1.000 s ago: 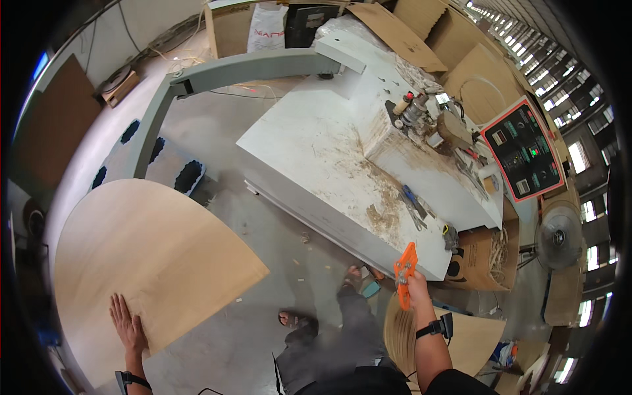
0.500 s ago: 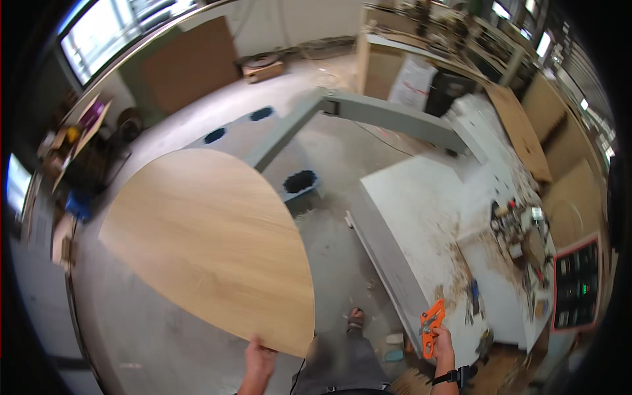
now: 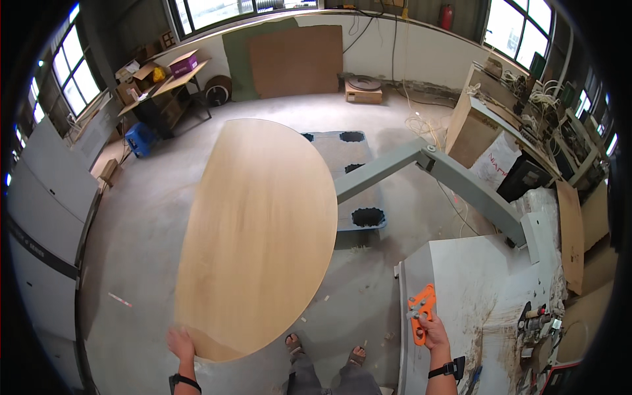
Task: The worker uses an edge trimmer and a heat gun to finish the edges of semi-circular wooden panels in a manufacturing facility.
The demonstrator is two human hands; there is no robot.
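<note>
A large oval panel of pale plywood [image 3: 260, 234] is held upright-tilted over the grey concrete floor [image 3: 131, 237], its lower rim close to the person's feet. The left hand [image 3: 180, 343] is laid on the panel's lower left edge; the fingers [image 3: 175, 334] are spread flat against the wood, and whether any curl behind the rim cannot be told. The wrist below it is cut off by the picture's lower edge, where a dark band is seen.

The right hand [image 3: 433, 331] is closed around the handle of an orange plastic hand tool [image 3: 420, 312], which is held upright just over the edge of the white, dust-strewn work surface [image 3: 474, 276]. What kind of tool it is cannot be made out. A black wrist strap is worn on that arm.

2 feet in sandals [image 3: 322, 349] are seen between the hands on the floor. Behind the panel, a grey machine arm [image 3: 454, 178] and a grey plate with dark openings [image 3: 359, 217] are partly hidden by the wood. Small tools at the far right of the surface are too blurred to tell apart. A brown board [image 3: 296, 60] is leaned against the far wall.
</note>
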